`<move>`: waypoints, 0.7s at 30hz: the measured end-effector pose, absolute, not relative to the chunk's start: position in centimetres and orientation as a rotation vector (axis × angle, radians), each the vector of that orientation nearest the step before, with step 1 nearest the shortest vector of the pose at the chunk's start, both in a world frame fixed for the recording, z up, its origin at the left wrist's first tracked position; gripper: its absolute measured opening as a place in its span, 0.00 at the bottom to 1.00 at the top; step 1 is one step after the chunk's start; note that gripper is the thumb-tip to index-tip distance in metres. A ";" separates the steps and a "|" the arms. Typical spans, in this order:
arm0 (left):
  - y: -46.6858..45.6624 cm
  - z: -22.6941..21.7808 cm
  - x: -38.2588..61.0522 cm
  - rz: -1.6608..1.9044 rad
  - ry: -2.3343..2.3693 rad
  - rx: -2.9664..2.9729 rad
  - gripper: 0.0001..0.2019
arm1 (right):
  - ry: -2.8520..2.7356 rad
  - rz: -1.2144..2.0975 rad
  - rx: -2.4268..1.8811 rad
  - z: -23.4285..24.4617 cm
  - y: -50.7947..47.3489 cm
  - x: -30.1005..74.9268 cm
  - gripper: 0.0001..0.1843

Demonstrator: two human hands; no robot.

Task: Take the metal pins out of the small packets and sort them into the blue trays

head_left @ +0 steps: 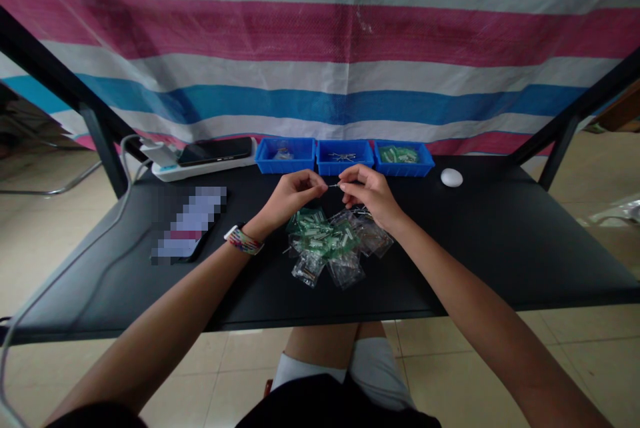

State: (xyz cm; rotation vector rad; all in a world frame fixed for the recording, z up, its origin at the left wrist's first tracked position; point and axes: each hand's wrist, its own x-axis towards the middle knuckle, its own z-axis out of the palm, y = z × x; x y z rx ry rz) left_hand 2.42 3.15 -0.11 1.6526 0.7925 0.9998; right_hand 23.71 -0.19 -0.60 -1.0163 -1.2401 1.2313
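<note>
My left hand and my right hand are raised close together over the black table, both pinched. Between their fingertips runs a thin metal pin; the left hand's fingers are closed at its left end and the right hand's at its right end. Just below the hands lies a heap of small clear plastic bags, some with green and white parts inside. A striped band is on my left wrist.
Three blue trays stand in a row at the back: left tray, middle tray with metal pins, right tray with green parts. A phone on a white power strip, another phone, a white round object.
</note>
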 end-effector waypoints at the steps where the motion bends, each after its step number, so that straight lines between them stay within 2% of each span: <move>1: 3.1 -0.1 2.4 1.014 0.794 1.646 0.17 | -1.224 1.252 -1.033 -0.6 -0.2 23.7 0.17; 8: 2.9 0.0 2.7 1.083 0.795 1.613 0.17 | -1.264 1.347 -1.072 -0.8 -0.1 23.7 0.23; 15: 2.8 0.1 2.5 1.060 0.750 1.588 0.17 | -1.306 1.298 -1.040 -0.8 -0.1 23.6 0.18; 19: 3.0 0.0 2.2 1.004 0.764 1.571 0.12 | -1.320 1.210 -1.005 -0.8 -0.1 23.6 0.18; 21: 3.1 -0.2 2.1 0.977 0.787 1.604 0.15 | -1.325 1.181 -0.999 -0.9 -0.1 23.6 0.19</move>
